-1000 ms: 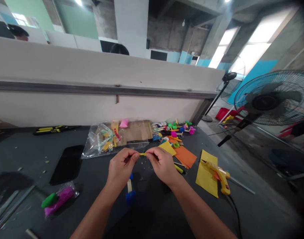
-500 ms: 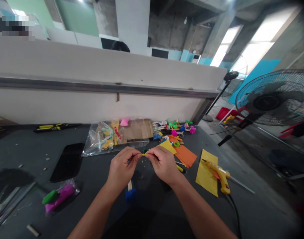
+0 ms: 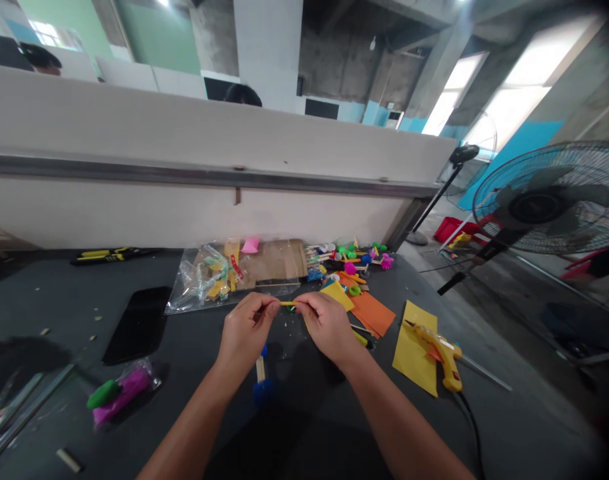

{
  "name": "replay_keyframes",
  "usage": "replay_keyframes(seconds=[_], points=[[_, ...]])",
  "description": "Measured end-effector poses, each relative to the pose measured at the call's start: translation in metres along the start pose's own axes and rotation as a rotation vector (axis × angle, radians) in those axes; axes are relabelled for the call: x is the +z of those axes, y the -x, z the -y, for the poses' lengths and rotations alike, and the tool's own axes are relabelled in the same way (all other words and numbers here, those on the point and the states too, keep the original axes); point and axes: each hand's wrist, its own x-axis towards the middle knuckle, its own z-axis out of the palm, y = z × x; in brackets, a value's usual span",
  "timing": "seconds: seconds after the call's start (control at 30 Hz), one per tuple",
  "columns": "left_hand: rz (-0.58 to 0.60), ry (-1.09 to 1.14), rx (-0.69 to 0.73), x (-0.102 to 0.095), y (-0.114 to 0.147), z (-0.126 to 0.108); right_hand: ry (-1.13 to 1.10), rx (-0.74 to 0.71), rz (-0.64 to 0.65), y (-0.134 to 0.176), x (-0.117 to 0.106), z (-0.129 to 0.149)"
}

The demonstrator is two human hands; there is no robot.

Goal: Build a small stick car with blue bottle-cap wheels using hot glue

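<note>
A thin yellow strip (image 3: 288, 303) stretches between my two hands over the dark table. My left hand (image 3: 248, 325) pinches its left end between thumb and fingers. At the other end, my right hand (image 3: 325, 325) grips it the same way. Whether the strip is paper or some other material is too small to tell. Just below my left hand lies a small piece made of pale wooden sticks (image 3: 261, 370) with blue ends, partly hidden by the hand. Beyond my right hand are orange paper sheets (image 3: 373, 313) and a yellow sheet (image 3: 338, 295).
A yellow glue gun (image 3: 442, 357) rests on a yellow sheet (image 3: 403, 357) at right, its cord trailing forward. Left are a black phone (image 3: 136, 325), a pink clay packet (image 3: 127, 395) and pliers (image 3: 102, 255). A clear plastic bag (image 3: 187, 293) and small colourful parts (image 3: 352, 268) lie behind.
My hands have drawn slightly apart, and more of the yellow strip shows between them. The blue end behind my left hand shows more. The view has shifted slightly.
</note>
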Motion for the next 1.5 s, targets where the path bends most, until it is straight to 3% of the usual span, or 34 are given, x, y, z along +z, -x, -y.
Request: replay_keyframes(seconds=[0.2,0.4,0.7,1.03,1.33,1.5], points=[[0.006,0.019,0.0,0.0,0.0,0.0,-0.031,0.019,0.021,-0.001,0.0,0.001],[0.046,-0.025,-0.024,0.0,0.002,-0.006,-0.053,-0.054,0.0,0.001,-0.002,0.007],[0.066,-0.03,0.153,-0.002,0.002,-0.008,-0.022,-0.076,0.02,0.002,-0.003,0.007],[0.029,-0.083,0.201,0.0,0.005,-0.013,0.009,-0.154,-0.025,0.004,-0.002,0.011],[0.054,0.001,-0.017,-0.002,0.003,-0.007,0.031,-0.139,-0.035,0.001,-0.005,0.011],[0.082,0.153,-0.14,-0.003,0.001,-0.012,0.049,-0.141,-0.057,0.003,-0.006,0.012]])
